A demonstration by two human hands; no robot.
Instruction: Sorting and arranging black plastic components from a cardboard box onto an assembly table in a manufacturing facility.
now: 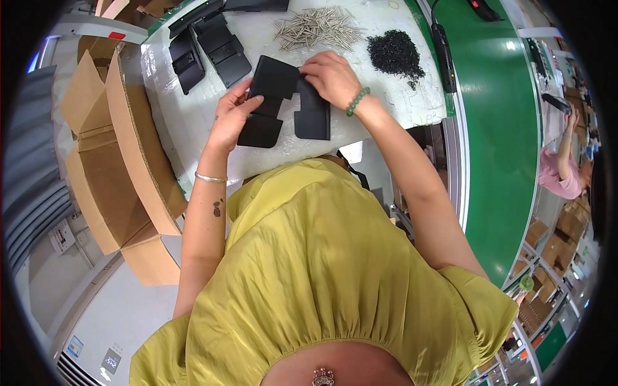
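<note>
My left hand (233, 116) grips the left edge of a flat black plastic panel (268, 83), thumb on top and fingers curled at its side. That panel has a notch cut in its right side. Against it, on the right, is a second black plastic panel (313, 116) with a cut-out on its left edge. My right hand (333, 78), with a green bead bracelet (358, 101), is at the upper end where the two panels meet. Its fingertips are pinched there; anything small between them is hidden.
Beyond my hands lie a pile of thin metal pins (318, 29) and a heap of small black parts (394, 55). More black plastic parts (222, 51) rest at the far left of the white-covered table (174, 122). An open cardboard box (122, 154) stands left; a green bench (496, 161) runs along the right.
</note>
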